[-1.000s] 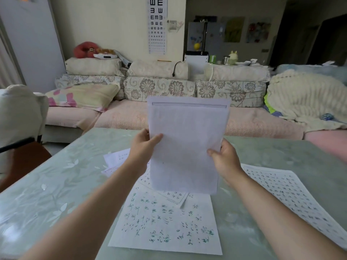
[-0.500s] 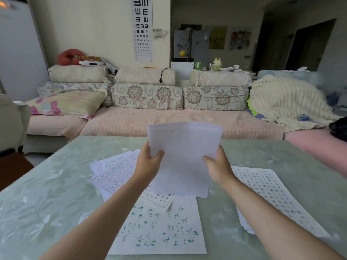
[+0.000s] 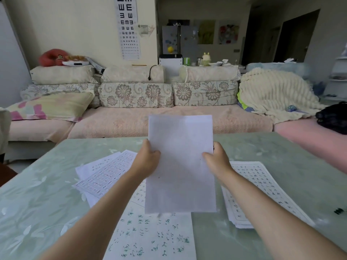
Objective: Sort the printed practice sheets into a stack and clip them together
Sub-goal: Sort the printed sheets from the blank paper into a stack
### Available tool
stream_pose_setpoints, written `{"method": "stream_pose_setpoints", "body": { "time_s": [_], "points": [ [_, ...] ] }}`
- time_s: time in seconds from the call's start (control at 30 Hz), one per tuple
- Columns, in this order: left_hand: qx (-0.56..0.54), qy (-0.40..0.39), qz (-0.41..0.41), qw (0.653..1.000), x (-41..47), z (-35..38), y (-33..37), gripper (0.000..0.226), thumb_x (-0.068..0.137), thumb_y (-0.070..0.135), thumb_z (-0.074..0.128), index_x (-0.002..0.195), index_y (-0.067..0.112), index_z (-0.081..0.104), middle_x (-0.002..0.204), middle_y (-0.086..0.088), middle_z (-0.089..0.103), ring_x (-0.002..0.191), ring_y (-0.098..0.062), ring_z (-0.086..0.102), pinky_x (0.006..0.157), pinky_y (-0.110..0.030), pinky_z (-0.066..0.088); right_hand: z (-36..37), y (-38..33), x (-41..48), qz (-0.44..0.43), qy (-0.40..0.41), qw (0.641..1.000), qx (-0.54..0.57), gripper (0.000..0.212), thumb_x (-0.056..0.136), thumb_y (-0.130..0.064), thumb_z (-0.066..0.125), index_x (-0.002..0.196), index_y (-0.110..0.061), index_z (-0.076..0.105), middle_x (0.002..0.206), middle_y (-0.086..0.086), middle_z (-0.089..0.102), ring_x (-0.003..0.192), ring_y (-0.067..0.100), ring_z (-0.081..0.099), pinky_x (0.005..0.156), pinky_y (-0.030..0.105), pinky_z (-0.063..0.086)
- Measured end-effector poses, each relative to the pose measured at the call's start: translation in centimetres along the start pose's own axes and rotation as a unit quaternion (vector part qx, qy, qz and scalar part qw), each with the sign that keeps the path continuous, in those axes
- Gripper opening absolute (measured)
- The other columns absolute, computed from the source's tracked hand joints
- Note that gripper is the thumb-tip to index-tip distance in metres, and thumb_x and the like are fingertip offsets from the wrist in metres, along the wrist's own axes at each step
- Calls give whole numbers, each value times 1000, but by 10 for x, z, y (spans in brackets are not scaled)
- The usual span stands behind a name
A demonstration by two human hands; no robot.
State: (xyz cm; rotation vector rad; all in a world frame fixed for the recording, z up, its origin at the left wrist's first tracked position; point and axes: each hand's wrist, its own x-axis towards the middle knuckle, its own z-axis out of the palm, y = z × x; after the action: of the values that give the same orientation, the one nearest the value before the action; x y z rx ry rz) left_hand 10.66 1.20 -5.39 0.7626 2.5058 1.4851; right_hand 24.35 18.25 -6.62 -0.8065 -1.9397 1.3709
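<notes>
both thumbs pinch one bundle of sheets over the table

fingers on my left hand wrap the left edge of the held sheets, thumb pressed on the near face; my right hand does the same on the right edge, thumb on the front. both hands are closed on the paper. i hold it upright, clear of the table, blank back toward me, faint print showing through. it looks like more than one sheet, but i cannot count the layers.

nearest me, flat on the table, lies one sheet with green handwritten characters, its far edge hidden behind the held paper. to my right sits a small pile of sheets printed with rows of dark characters; several edges show at its near corner, number unclear. to my left, past my forearm, a loose overlapping group of grid-printed sheets, at least three by their corners. a small dark object lies near the table's right edge, too small to identify.

beyond the table, a pink sofa with three floral back cushions, and one eye chart on the wall.
</notes>
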Motion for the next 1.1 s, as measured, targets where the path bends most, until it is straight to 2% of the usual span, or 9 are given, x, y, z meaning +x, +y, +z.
{"method": "stream_pose_setpoints", "body": {
  "time_s": [0.13,0.23,0.37,0.43,0.57,0.67,0.73,0.8,1.1],
  "points": [
    [-94,-55,-73,991,2,32,17,25,91,11,45,116,9,46,107,-7,58,93,-24,60,75,-37,52,-40,19,2,95,-51,994,-2,20,75,-12,54,94,-12,61,83,6,67,66,22,61,59,28,45],
    [-113,-67,-105,986,-1,64,21,26,90,14,50,115,7,52,106,-9,63,93,-27,64,76,-37,54,-74,36,5,141,-86,985,-43,19,81,-2,47,95,-8,58,85,10,61,71,24,57,62,29,43],
    [-117,-135,-147,973,-13,117,34,15,85,8,49,97,6,58,87,-10,64,78,-28,64,63,-31,53,-117,63,14,144,-32,986,-71,22,81,-3,49,93,-13,66,85,7,67,73,24,59,64,28,45],
    [-117,-164,-165,966,-19,145,42,14,86,-1,45,90,6,57,83,-11,63,77,-27,62,70,-38,58,-138,80,19,138,4,986,-93,20,80,-2,49,88,-7,67,82,8,67,70,21,55,61,27,43],
    [-83,-191,-131,969,-25,194,55,21,85,-6,42,85,6,59,88,-13,63,79,-29,62,72,-38,57,-175,100,22,137,46,975,-170,21,79,1,42,73,-15,53,71,1,51,62,21,44,51,23,33],
    [39,-183,-71,980,-24,221,49,26,81,0,46,97,-6,64,93,-18,65,84,-32,63,80,-41,56,-190,113,21,161,48,942,-289,17,78,-5,44,68,-17,38,79,5,48,72,26,44,53,26,32],
    [129,-176,-51,975,-25,231,45,30,83,7,49,106,-4,63,108,-19,64,101,-34,63,86,-37,53,-193,122,20,190,26,905,-379,6,85,-13,47,82,-13,53,107,14,56,97,33,57,71,29,45],
    [151,-178,-60,971,-31,233,44,30,85,13,51,110,-1,60,116,-17,61,105,-33,62,87,-35,52,-193,130,20,213,7,887,-410,33,91,-23,48,118,-7,58,134,18,48,123,36,50,93,33,46],
    [46,-217,-48,974,-34,231,48,54,94,18,55,143,8,36,113,-3,49,101,-22,49,86,-27,40,-182,119,7,200,-33,851,-484,44,92,-25,44,133,-12,50,140,12,42,132,33,39,106,41,36]
  ]
}}
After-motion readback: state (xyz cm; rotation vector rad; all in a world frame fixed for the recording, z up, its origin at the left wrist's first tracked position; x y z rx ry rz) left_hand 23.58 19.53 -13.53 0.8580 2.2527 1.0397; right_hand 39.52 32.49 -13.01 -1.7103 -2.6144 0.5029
